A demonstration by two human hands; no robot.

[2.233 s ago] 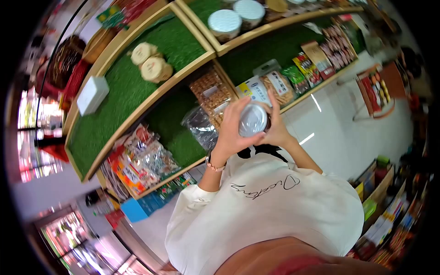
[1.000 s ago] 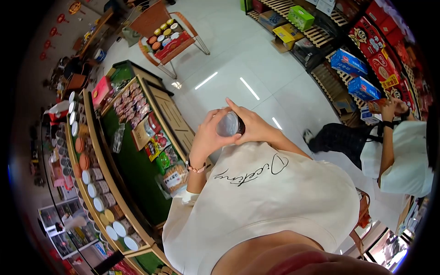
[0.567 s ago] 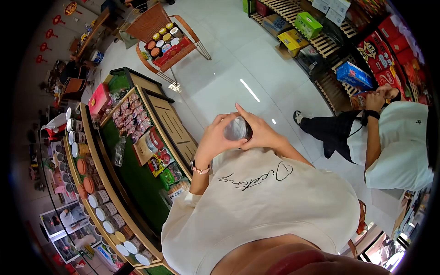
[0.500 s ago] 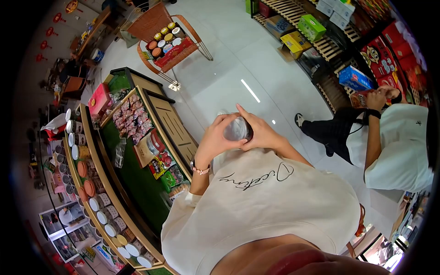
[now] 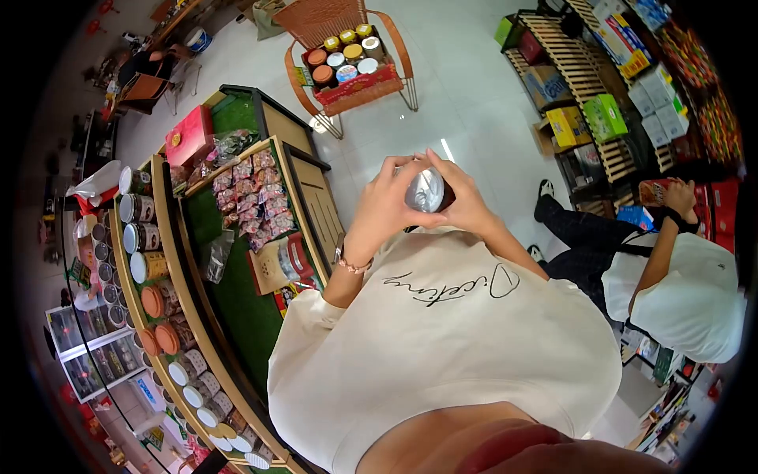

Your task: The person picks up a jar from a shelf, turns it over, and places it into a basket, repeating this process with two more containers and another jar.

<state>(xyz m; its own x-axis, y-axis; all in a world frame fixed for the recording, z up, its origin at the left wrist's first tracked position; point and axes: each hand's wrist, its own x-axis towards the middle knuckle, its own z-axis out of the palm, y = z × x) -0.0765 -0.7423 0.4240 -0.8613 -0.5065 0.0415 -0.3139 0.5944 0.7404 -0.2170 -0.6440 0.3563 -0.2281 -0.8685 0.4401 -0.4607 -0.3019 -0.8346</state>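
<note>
A round jar [image 5: 426, 191] with a shiny silvery top sits between my two hands, in front of my chest. From the left, my left hand [image 5: 384, 204] curls around it, the thumb along the near side. My right hand [image 5: 467, 197] wraps the other side, its fingers up near the far rim. Most of the jar's body is hidden by my fingers, and its label cannot be read. A bracelet [image 5: 355, 267] is on my left wrist.
Jars line a wooden shelf [image 5: 178, 304] at left, beside a green-lined display bin [image 5: 229, 316] with packets [image 5: 253, 193]. A wicker chair [image 5: 324, 24] ahead holds a box of jars [image 5: 359, 85]. At right, a person in white [image 5: 679, 276] handles a red package near slatted shelves [image 5: 564, 67].
My view has turned, so the chair and shelves appear shifted to the right. The jar remains between both hands, slightly higher in view. The other person's hands have moved onto a red package.
</note>
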